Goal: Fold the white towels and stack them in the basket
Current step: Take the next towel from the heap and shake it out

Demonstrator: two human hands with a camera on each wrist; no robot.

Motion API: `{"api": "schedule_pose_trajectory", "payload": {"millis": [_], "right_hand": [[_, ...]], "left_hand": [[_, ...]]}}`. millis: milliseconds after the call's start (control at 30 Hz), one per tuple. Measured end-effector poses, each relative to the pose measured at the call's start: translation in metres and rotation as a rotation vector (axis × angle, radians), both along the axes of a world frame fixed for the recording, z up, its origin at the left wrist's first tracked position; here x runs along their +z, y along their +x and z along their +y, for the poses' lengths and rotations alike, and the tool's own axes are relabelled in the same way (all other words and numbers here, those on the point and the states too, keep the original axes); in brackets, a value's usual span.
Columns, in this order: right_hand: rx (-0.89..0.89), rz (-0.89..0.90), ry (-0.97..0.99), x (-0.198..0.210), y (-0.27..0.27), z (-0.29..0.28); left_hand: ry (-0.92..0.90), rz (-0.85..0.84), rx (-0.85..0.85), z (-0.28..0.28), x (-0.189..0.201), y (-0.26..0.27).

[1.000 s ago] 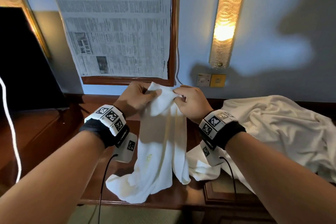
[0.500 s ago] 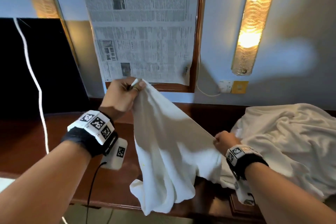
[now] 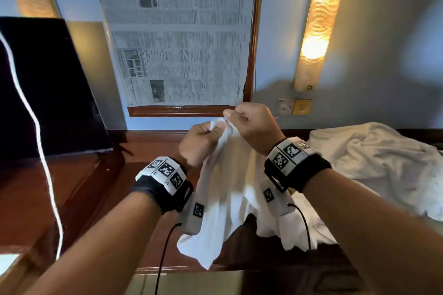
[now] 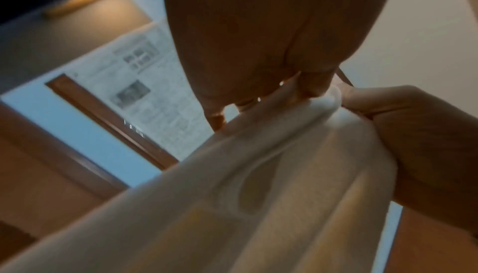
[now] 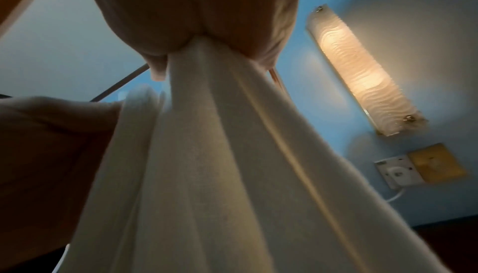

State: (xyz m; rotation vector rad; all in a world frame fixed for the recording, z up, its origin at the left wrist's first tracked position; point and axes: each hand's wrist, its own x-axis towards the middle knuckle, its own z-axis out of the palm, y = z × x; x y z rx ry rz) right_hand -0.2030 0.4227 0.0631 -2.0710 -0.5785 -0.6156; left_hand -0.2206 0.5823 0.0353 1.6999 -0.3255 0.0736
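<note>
Above the dark wooden counter (image 3: 79, 189) we held a limp white cloth towel (image 3: 225, 189) up: our left hand (image 3: 200, 143) pinched its top edge, our right hand (image 3: 254, 127) clamped the adjoining bunch, beside a crumpled white heap (image 3: 378, 163).

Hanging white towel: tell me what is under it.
Under the white towel held by the left hand and right hand lies the dark wooden desk. The towel hides what is directly beneath it.
</note>
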Motion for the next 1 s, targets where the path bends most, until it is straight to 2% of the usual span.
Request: {"api": "schedule_pose_trajectory", "payload": {"millis": [133, 233, 300, 367, 433, 500, 633, 700, 767, 833, 900, 1000], "right_hand": [[0.001, -0.012, -0.016, -0.009, -0.018, -0.014], [-0.029, 0.117, 0.003, -0.013, -0.036, -0.026], [-0.045, 0.168, 0.011, -0.017, -0.047, -0.032], [-0.057, 0.188, 0.025, -0.023, -0.059, -0.036], [-0.104, 0.219, -0.040, -0.044, -0.070, -0.042], [-0.168, 0.302, -0.102, -0.076, -0.075, -0.051], [-0.319, 0.458, -0.240, -0.155, -0.081, -0.078], [-0.418, 0.583, -0.191, -0.185, -0.089, -0.094], [-0.510, 0.601, -0.020, -0.197, -0.091, -0.104], [-0.548, 0.511, 0.126, -0.182, -0.086, -0.099], [-0.489, 0.406, 0.190, -0.146, -0.078, -0.081], [-0.300, 0.193, 0.013, -0.082, -0.076, -0.049]], "left_hand": [[-0.079, 0.089, -0.133, -0.017, -0.008, -0.011], [-0.162, 0.237, -0.303, -0.019, -0.014, -0.012], [-0.099, 0.221, -0.369, -0.020, -0.016, -0.014], [-0.043, 0.151, -0.349, -0.024, -0.012, -0.014], [-0.042, 0.073, -0.260, -0.028, -0.006, -0.015], [-0.009, -0.020, -0.154, -0.026, 0.000, -0.017], [0.015, -0.084, -0.135, -0.010, 0.011, -0.032], [-0.003, -0.071, -0.108, 0.004, 0.014, -0.036], [-0.037, -0.057, -0.109, 0.019, 0.011, -0.039], [-0.074, -0.009, -0.121, 0.028, 0.004, -0.040], [-0.105, 0.047, -0.116, 0.029, -0.001, -0.044], [-0.145, 0.097, -0.148, 0.020, -0.006, -0.050]]}}
